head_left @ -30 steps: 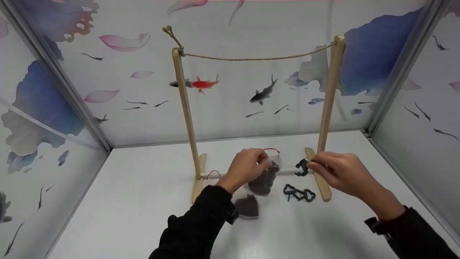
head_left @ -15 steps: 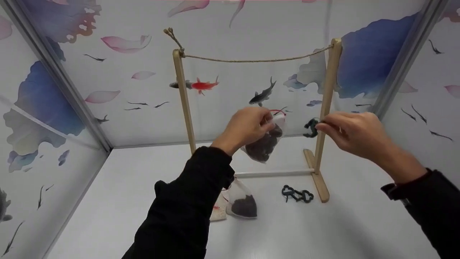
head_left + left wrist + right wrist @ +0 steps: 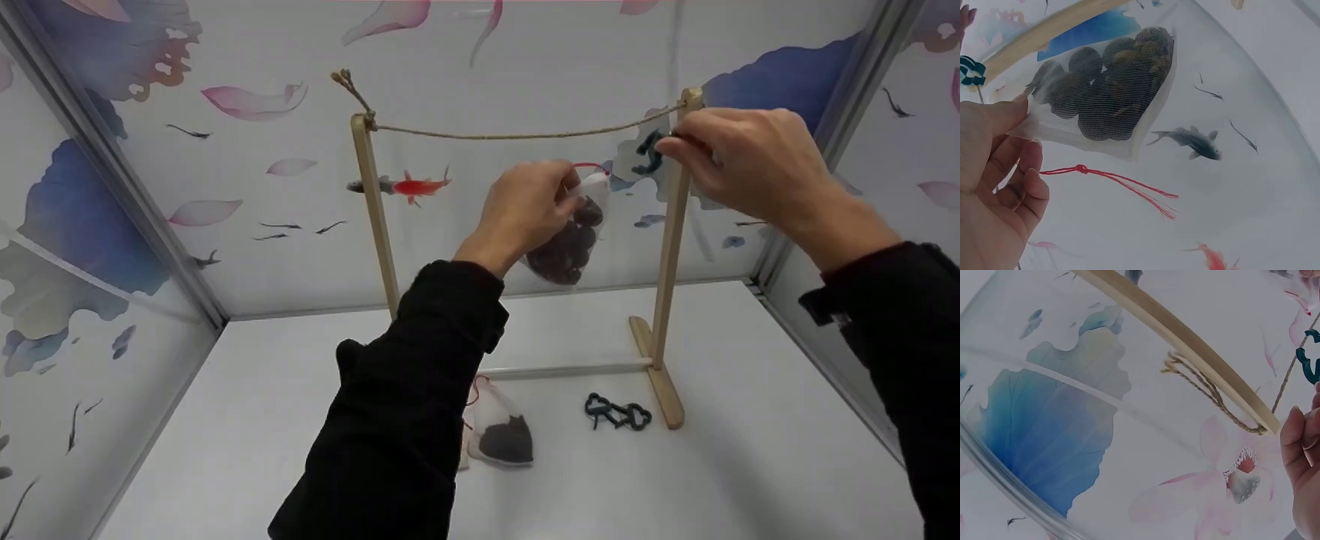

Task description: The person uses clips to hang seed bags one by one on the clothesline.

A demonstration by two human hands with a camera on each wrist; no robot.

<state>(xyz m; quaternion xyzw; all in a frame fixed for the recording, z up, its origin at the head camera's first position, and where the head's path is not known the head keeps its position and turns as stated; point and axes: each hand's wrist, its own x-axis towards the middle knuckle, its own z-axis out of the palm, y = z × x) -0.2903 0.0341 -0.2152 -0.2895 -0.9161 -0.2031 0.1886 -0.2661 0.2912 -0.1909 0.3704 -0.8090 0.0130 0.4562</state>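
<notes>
My left hand (image 3: 521,214) pinches the top of a white mesh drawstring bag (image 3: 566,251), which holds dark round pieces. Its red drawstring (image 3: 1081,169) trails loose below the fingers in the left wrist view. Between thumb and fingertips, my right hand (image 3: 772,169) holds a dark green clip (image 3: 648,154), also partly visible in the right wrist view. This hand is level with the upper right post, just below the twine (image 3: 495,138). The bag hangs lower than the twine, apart from it. The twine sags between two wooden posts.
The wooden stand (image 3: 670,277) has a pale crossbar (image 3: 562,371) low down. Another mesh bag (image 3: 506,439) with dark filling lies on the white table (image 3: 600,495), partly behind my left sleeve. More dark green clips (image 3: 617,412) lie by the right foot. Printed walls (image 3: 277,247) enclose the table.
Both hands have risen from near the table towards the twine, the left carrying the mesh bag and the right the green clip. The right hand has gone higher than the left.
</notes>
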